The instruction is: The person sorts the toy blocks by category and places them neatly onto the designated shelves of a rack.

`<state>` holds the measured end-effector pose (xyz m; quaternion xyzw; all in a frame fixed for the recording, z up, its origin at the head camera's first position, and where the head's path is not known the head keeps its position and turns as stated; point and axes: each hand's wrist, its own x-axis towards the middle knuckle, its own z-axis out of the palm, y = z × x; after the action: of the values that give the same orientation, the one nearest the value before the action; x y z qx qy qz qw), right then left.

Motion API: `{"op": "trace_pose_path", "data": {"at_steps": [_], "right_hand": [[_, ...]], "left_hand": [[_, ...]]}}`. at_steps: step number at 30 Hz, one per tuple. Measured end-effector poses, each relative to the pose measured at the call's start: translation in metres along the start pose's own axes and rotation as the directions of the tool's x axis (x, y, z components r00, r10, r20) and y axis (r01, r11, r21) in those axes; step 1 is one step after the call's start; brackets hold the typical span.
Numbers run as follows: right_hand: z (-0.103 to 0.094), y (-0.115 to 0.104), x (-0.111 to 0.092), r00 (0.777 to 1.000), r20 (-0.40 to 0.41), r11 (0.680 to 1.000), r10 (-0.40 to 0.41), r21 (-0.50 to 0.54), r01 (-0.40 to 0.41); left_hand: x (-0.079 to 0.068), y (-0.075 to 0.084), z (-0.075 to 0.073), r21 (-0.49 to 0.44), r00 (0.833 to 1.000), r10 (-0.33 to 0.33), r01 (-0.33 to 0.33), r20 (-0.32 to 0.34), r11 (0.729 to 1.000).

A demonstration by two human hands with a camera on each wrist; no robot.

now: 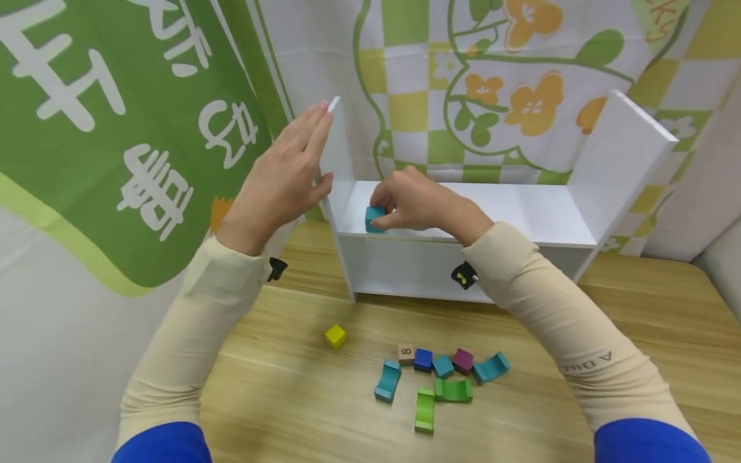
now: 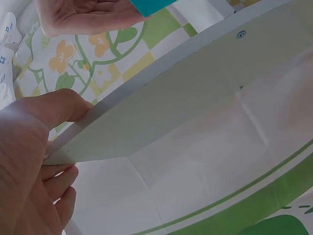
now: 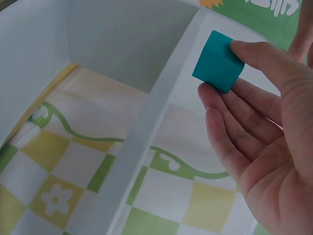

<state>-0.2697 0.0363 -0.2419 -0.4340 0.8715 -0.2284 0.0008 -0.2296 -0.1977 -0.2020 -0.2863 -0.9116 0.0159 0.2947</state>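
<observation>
At the left end of the white shelf unit's (image 1: 521, 207) upper board, your right hand (image 1: 413, 200) holds a teal cube (image 1: 374, 222). Grip: thumb on one side, fingertips on the other, closed to the cube's width; your palm stands clear of it.

Appearance of cube: one even teal, faces flat and plain, edges crisp with corners slightly softened. Right wrist view gives a deep, saturated tone, one face a shade lighter than its neighbour; head view renders it bluer and brighter. No marking seen on the faces you leave uncovered. Position: near the board's front edge, close to the left side panel (image 1: 338, 148). Contact with the board: cannot tell.

Your left hand (image 1: 289, 170) rests against that panel, fingers nearly straight in the head view, thumb at the front edge.

Below, on the wooden table (image 1: 278, 386): a yellow cube (image 1: 336, 336) set apart; a numbered wooden cube (image 1: 406, 354), blue cube (image 1: 423, 360), second teal cube (image 1: 443, 366) and plum cube (image 1: 463, 361) in a loose row; two green curved pieces (image 1: 425, 411) nearer you.
</observation>
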Motion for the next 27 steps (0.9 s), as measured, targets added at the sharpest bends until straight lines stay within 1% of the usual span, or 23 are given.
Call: {"op": "trace_pose_path", "data": {"at_steps": [6,14,18,21,24,27], "right_hand": [[0.003,0.004,0.005,0.999,0.016,0.999,0.05,0.004,-0.05],[0.007,0.005,0.011,0.999,0.022,0.999,0.046,0.007,-0.046],[0.007,0.004,0.01,1.0,0.012,0.998,0.018,-0.052,-0.018],[0.004,0.001,0.01,1.0,-0.016,0.994,-0.02,-0.112,0.018],[0.001,-0.005,0.008,0.997,-0.042,0.989,-0.057,-0.141,0.051],[-0.002,-0.014,0.006,0.993,-0.047,0.982,-0.104,-0.161,0.095]], "left_hand": [[0.002,0.002,0.001,0.003,1.0,-0.001,0.001,0.019,1.0],[-0.001,0.001,-0.001,0.024,0.999,-0.02,0.019,0.032,1.0],[-0.001,0.001,0.0,0.017,0.999,-0.026,0.025,0.029,1.0],[-0.001,0.0,0.0,0.012,0.999,-0.027,0.027,0.028,1.0],[-0.001,0.0,0.0,0.01,0.999,-0.024,0.024,0.029,1.0],[-0.002,0.0,-0.001,0.016,0.999,-0.02,0.02,0.032,1.0]]}}
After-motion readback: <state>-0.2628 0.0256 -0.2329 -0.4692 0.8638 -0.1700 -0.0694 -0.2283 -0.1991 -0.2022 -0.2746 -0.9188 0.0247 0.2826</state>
